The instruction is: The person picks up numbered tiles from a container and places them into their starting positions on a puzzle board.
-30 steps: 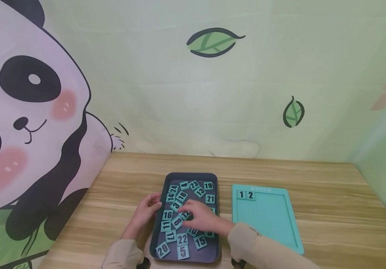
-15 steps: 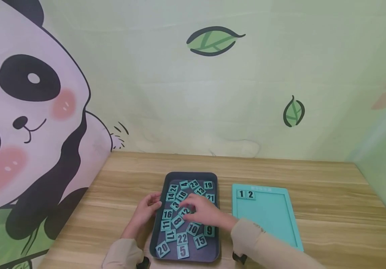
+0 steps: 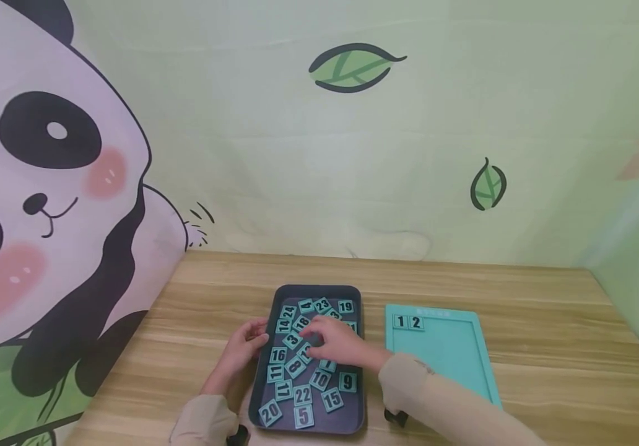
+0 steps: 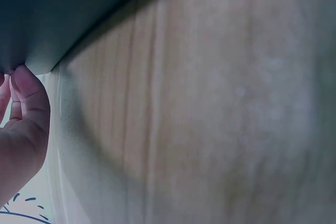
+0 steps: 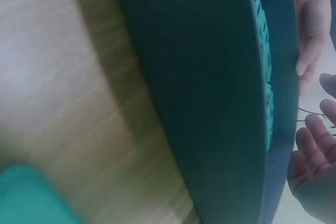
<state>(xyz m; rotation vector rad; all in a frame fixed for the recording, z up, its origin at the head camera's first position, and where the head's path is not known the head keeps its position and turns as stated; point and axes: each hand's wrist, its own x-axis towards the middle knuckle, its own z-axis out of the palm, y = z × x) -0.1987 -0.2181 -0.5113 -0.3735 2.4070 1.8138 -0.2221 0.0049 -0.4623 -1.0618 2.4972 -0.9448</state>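
Note:
A dark tray [image 3: 324, 424] holds several turquoise number tiles, turned at various angles. My right hand [image 3: 337, 342] is over the middle of the tray, thumb and fingers apart, with nothing visible between them. Closest to its fingertips are the 3 tile [image 3: 291, 339], the 18 tile [image 3: 301, 323] and a partly covered tile [image 3: 304, 354]. Against the tray's left side rests my left hand [image 3: 239, 350], its thumb and fingertips touching the rim. Loosely bent fingers of the right hand [image 5: 317, 153] show in the right wrist view, along with the tray's outer wall [image 5: 194, 77].
To the tray's right lies a turquoise board [image 3: 436, 350] with a raised border. Tiles 1 [image 3: 400, 321] and 2 [image 3: 417, 323] sit side by side in its upper left corner. Wooden tabletop [image 3: 542, 334] surrounds both, with a printed backdrop [image 3: 252, 155] behind.
My right hand has shifted slightly right and away from me over the tiles, uncovering the 10 and 9 tiles. The left hand stays at the tray's rim.

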